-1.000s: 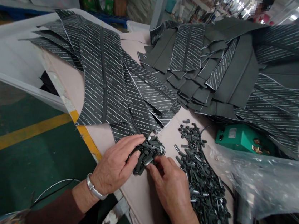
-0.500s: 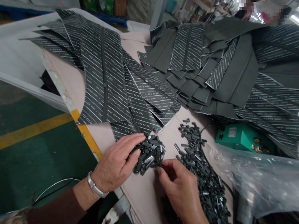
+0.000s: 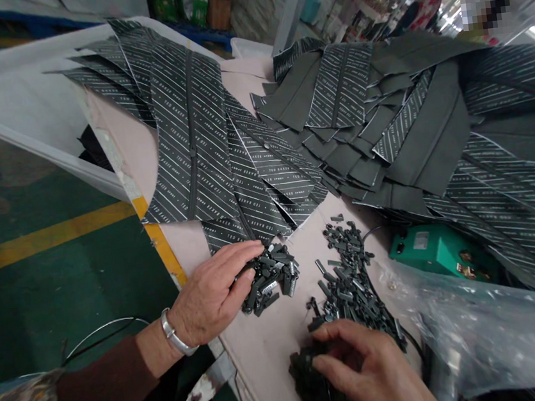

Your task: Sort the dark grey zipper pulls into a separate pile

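At 9 o'clock of the pale pink tabletop (image 3: 265, 349), the left hand (image 3: 210, 294), a silver bracelet (image 3: 176, 333) at its wrist, lies flat. Its fingers (image 3: 244, 251) are released and curl loosely against the small heap of dark grey metal zipper pulls (image 3: 271, 276). The heap's long axis runs from 2 to 8 o'clock, and its pieces point every way. To its right, the long trail of the same dark pulls (image 3: 348, 275) runs from 12 to 6 o'clock. The right hand (image 3: 368, 369) presses on the trail's near end; I cannot tell whether its fingers grasp anything. 0.5 s ago this hand touched the heap's lower edge. It now sits at the heap's 5 o'clock, while the left hand has stayed.
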### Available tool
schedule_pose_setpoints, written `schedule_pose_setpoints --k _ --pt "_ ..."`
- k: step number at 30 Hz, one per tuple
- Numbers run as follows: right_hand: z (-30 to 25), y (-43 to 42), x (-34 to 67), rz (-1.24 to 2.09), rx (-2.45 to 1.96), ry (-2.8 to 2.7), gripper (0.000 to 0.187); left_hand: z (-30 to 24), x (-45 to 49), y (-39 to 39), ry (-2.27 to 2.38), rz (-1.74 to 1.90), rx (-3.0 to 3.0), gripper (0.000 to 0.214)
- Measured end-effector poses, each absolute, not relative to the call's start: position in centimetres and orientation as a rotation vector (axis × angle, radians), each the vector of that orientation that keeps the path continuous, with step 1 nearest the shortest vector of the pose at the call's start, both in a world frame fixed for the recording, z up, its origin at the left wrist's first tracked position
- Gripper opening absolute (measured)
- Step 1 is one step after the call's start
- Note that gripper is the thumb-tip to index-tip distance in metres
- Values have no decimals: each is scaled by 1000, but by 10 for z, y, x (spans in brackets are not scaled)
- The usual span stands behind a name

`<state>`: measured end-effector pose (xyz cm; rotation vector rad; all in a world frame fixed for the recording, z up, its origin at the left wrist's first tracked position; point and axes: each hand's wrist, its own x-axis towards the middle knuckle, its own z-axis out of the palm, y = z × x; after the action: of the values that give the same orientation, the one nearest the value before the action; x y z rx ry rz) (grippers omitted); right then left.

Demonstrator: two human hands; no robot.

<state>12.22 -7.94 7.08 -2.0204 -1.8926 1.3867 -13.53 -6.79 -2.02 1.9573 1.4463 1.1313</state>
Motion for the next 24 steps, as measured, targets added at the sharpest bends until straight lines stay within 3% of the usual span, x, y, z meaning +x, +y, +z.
schedule_pose_setpoints --k 5,9,18,24 --pt "49 -81 75 1083 -1864 -2053 29 -20 -136 -69 1459 1118 1970 33" --pt "28 -83 44 788 -1998 -2234 43 -20 -135 -70 1446 1134 1968 34" --pt "32 -71 43 855 -1974 -2260 8 -23 -135 -69 1454 1143 1949 34" --pt "36 -72 51 1117 -2004 -2044 11 -19 -135 -69 1460 1140 1939 34"
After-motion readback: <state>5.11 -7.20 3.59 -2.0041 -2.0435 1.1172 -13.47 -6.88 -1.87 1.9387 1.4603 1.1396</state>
